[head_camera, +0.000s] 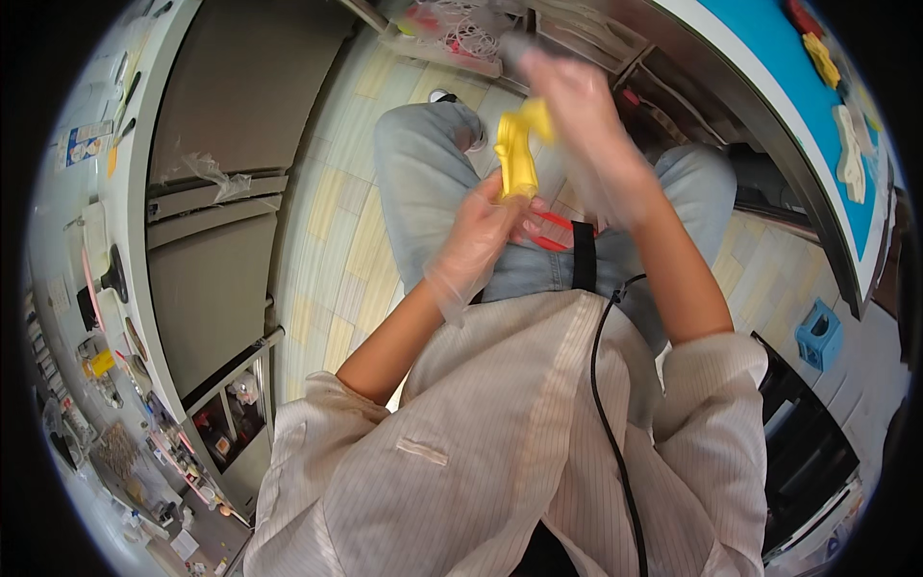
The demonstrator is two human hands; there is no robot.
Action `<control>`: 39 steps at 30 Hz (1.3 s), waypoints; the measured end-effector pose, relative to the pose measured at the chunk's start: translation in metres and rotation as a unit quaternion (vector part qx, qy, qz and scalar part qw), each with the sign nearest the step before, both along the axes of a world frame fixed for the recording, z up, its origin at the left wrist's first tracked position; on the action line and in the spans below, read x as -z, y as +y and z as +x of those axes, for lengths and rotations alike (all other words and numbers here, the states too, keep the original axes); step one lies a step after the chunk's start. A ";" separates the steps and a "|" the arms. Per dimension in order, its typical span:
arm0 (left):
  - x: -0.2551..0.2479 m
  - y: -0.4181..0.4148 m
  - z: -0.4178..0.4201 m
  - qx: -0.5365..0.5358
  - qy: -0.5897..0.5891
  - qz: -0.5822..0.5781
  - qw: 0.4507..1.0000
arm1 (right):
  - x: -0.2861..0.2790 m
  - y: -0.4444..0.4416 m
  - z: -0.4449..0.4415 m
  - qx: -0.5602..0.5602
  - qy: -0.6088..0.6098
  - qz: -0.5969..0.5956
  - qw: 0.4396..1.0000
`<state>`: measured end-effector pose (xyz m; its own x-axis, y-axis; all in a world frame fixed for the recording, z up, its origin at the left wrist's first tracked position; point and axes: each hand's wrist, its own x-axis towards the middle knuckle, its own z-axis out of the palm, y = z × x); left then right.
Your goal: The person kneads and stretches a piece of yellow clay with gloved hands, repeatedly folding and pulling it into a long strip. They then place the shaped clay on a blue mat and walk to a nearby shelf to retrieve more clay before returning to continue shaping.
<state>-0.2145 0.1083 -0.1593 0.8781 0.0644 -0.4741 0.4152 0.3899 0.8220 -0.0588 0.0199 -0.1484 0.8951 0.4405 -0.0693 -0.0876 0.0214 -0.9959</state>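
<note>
A clear glove covers my left hand (482,223), which grips the lower end of a molded yellow piece (516,155) above my knees. My right hand (573,97), also in a clear glove, is raised beyond it and blurred by motion. A dark, blurred thing shows at its fingertips, too smeared to name. Beside the right hand is a second yellow part (537,120); whether it joins the first piece cannot be told. Behind my left fingers, red strips (551,229) lie over my lap.
A tray (461,61) with tangled white cord stands ahead. On the right, a blue-topped table (764,43) carries yellow and cream molded pieces (849,155); a blue plastic stool (819,334) stands below. A long cluttered counter (155,288) runs along the left. A black cable (602,404) hangs over my shirt.
</note>
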 end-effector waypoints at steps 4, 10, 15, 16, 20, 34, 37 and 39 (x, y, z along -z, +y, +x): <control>0.001 -0.005 -0.001 -0.014 -0.088 0.006 0.996 | -0.053 -0.049 -0.048 -0.107 0.170 0.049 0.978; -0.027 -0.022 0.011 0.146 -0.128 -0.026 0.981 | -0.013 -0.057 -0.039 0.046 0.032 -0.013 0.998; -0.014 -0.028 0.021 0.185 -0.120 0.098 0.970 | -0.008 -0.057 -0.056 -0.047 -0.005 0.035 0.998; -0.018 -0.025 0.024 0.213 -0.112 0.088 0.967 | -0.004 -0.061 -0.055 -0.071 -0.014 0.035 0.997; -0.029 -0.020 0.027 0.289 -0.005 0.129 0.949 | -0.003 -0.065 -0.050 -0.092 -0.349 -0.030 0.932; -0.035 -0.045 0.042 0.169 -0.013 0.402 0.900 | 0.031 -0.047 -0.020 0.140 -0.139 -0.177 0.964; -0.053 -0.043 0.054 0.160 -0.008 0.424 0.891 | 0.034 -0.032 -0.002 0.178 -0.146 -0.200 0.953; -0.051 -0.041 0.057 0.148 -0.020 0.435 0.888 | 0.033 -0.024 0.008 0.177 -0.140 -0.205 0.952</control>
<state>-0.1576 0.0668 -0.1079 0.9326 0.1538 -0.3266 0.3573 -0.5215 0.7748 -0.0513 -0.0044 -0.1816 0.9911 0.0945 0.0934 0.1235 -0.3951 -0.9103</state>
